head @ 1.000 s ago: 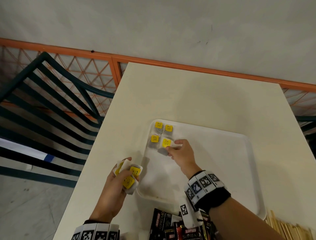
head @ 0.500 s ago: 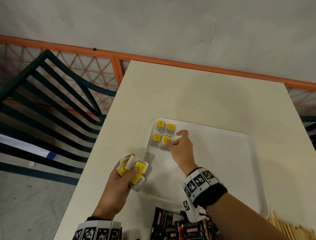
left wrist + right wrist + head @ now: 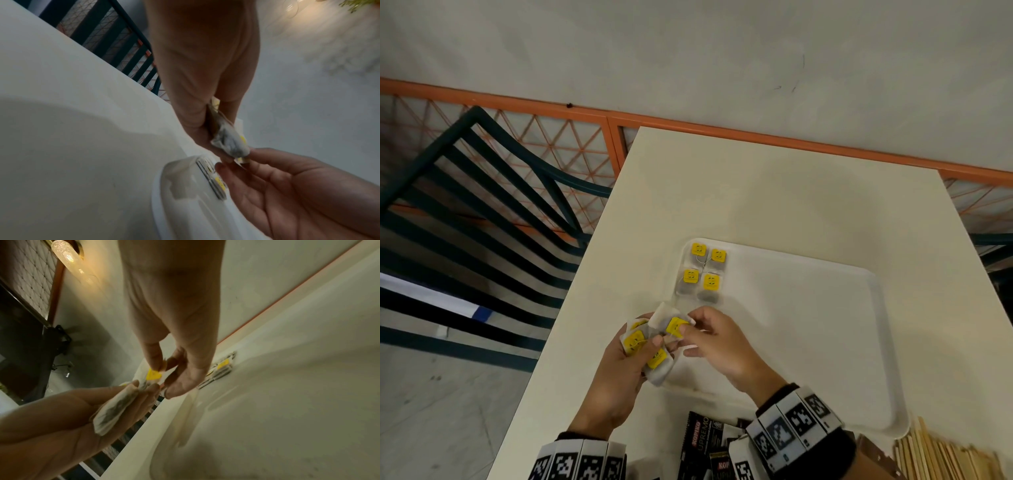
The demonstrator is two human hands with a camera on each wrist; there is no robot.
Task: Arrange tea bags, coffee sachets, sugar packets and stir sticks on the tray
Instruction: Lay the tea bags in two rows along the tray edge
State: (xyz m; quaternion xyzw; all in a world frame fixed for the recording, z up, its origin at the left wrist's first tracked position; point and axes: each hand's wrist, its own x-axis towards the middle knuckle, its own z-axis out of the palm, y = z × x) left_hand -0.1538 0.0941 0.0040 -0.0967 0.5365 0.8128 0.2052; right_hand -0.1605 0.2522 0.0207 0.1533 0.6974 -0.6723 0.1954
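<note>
Head view: left hand [image 3: 625, 370] clutches a bunch of tea bags [image 3: 650, 346] beside the tray's [image 3: 883, 342] near-left corner. Right hand [image 3: 717, 339], nearer the tray, pinches the top bag's yellow tag [image 3: 153, 375]; the open spot lies just beyond, beside four laid bags [image 3: 703, 272].

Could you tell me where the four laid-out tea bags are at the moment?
In the head view, the four tea bags lie as a two-by-two block in the far left corner of the white tray, just beyond both hands.

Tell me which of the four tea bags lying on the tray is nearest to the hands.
The front-right tea bag of the four, on the tray: it lies closest to the right hand; the others sit farther back or left.
</note>
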